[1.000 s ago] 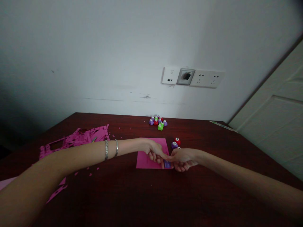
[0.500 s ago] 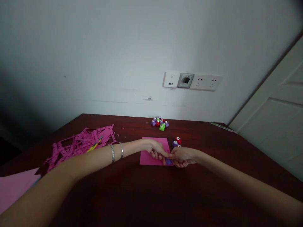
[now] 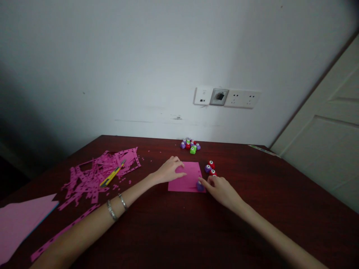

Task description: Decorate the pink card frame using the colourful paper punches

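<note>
On the dark red table lies a square sheet of pink paper (image 3: 183, 179). At its near right corner is a small purple craft punch (image 3: 200, 186), which my right hand (image 3: 220, 190) grips from the right side, the thumb on its top. My left hand (image 3: 169, 170) is over the sheet's left edge, fingers apart and holding nothing. Just beyond my right hand sit a few more punches with eye-like tops, among them a red one (image 3: 211, 164) and a purple one (image 3: 208, 169).
Near the wall stands a cluster of several coloured punches (image 3: 189, 144). To the left are punched pink paper scraps (image 3: 95, 173) with a yellow utility knife (image 3: 112, 176) on them. Pale pink sheets (image 3: 22, 224) lie at the near left. Sockets (image 3: 242, 98) are on the wall.
My left hand has left the punch and moved leftward, its fingers opening. My right hand stays at the punch near the paper's corner. The view has shifted a little.
</note>
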Demonstrator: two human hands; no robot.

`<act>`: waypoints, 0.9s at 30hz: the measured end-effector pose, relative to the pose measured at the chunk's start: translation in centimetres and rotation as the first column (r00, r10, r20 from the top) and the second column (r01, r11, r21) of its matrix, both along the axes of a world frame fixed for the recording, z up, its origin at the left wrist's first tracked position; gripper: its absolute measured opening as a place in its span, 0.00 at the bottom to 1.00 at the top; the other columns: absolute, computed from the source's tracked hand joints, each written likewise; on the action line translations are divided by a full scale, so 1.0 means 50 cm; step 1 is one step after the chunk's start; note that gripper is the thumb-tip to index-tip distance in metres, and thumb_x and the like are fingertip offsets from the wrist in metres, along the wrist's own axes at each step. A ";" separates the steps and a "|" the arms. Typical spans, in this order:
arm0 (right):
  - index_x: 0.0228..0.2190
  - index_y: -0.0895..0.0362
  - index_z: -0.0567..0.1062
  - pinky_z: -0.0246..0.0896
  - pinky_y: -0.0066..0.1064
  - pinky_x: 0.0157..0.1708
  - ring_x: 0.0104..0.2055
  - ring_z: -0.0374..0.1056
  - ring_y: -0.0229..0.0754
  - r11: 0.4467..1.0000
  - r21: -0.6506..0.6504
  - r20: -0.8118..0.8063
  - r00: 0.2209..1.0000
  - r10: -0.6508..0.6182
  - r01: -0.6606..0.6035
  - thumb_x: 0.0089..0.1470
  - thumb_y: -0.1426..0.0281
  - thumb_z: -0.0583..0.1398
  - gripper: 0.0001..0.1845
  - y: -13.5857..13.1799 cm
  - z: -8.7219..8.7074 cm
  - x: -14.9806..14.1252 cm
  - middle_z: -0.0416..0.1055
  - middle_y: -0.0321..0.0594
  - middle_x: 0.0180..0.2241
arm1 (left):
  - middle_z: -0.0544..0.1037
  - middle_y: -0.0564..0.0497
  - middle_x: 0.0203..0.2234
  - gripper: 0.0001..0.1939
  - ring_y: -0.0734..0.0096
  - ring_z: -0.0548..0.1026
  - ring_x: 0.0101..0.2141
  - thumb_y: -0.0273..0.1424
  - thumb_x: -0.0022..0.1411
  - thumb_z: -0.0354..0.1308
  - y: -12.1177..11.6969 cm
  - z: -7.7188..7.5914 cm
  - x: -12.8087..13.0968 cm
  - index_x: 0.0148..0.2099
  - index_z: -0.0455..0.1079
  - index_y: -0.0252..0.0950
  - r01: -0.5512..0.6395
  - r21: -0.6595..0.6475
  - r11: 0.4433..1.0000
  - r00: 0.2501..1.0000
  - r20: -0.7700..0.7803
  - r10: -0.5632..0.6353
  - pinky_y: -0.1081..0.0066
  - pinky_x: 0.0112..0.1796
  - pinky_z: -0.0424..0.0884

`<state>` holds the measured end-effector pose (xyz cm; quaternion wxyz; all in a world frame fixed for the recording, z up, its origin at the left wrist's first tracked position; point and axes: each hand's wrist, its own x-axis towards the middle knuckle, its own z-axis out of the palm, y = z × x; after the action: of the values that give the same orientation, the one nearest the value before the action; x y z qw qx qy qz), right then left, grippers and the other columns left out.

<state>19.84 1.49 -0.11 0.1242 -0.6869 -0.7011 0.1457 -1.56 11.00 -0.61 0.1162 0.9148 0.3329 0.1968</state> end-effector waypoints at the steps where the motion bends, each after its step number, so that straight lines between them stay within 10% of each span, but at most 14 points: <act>1: 0.19 0.57 0.66 0.51 0.28 0.24 0.25 0.66 0.41 1.000 -0.009 0.040 0.999 -0.017 0.017 0.54 0.50 0.47 0.26 -0.004 0.001 -0.001 0.69 0.41 0.21 | 0.68 0.46 0.40 0.23 0.65 0.64 0.43 0.47 0.56 0.52 -0.002 -0.006 -0.007 0.46 0.69 0.36 0.007 0.000 1.000 1.000 -0.009 -0.007 0.65 0.45 0.63; 11: 0.29 0.57 0.71 0.55 0.31 0.27 0.31 0.70 0.48 0.999 -0.032 0.216 0.976 0.022 -0.016 0.54 0.52 0.48 0.23 -0.012 -0.012 -0.028 0.71 0.44 0.27 | 0.50 0.55 0.61 0.23 0.59 0.53 0.55 0.44 0.65 0.36 -0.023 -0.009 -0.019 0.61 0.49 0.51 0.295 0.010 0.956 0.901 -0.337 -0.274 0.56 0.53 0.50; 27: 0.27 0.57 0.70 0.51 0.29 0.24 0.29 0.69 0.46 0.998 -0.016 0.192 0.980 0.056 -0.054 0.55 0.55 0.49 0.20 -0.010 -0.010 -0.028 0.72 0.42 0.27 | 0.51 0.52 0.61 0.23 0.55 0.50 0.58 0.44 0.65 0.37 0.006 -0.003 -0.030 0.62 0.47 0.52 0.240 -0.097 0.966 0.888 -0.380 -0.258 0.46 0.53 0.44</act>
<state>18.46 0.98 -0.62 0.0483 -0.6788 -0.7277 0.0857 -3.08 11.29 -0.78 0.0935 0.9677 0.2339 -0.0133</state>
